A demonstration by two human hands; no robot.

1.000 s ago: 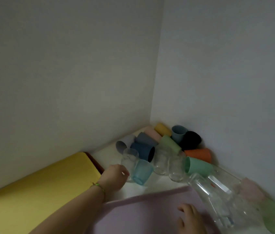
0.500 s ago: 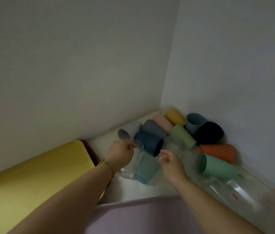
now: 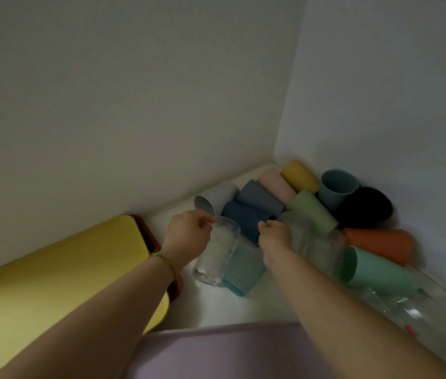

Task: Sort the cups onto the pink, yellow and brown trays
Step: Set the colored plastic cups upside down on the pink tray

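At frame centre the left hand [image 3: 189,237] pinches the rim of a clear cup [image 3: 217,258] on the white desk [image 3: 230,307], while the right hand [image 3: 275,237] curls round a second clear cup [image 3: 302,239] just below the heaped coloured cups [image 3: 312,209], right of the yellow tray [image 3: 52,269].

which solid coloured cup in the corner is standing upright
The pale blue cup by the right wall, between the yellow cup and the black cup: it stands mouth up, while most others lie on their sides.
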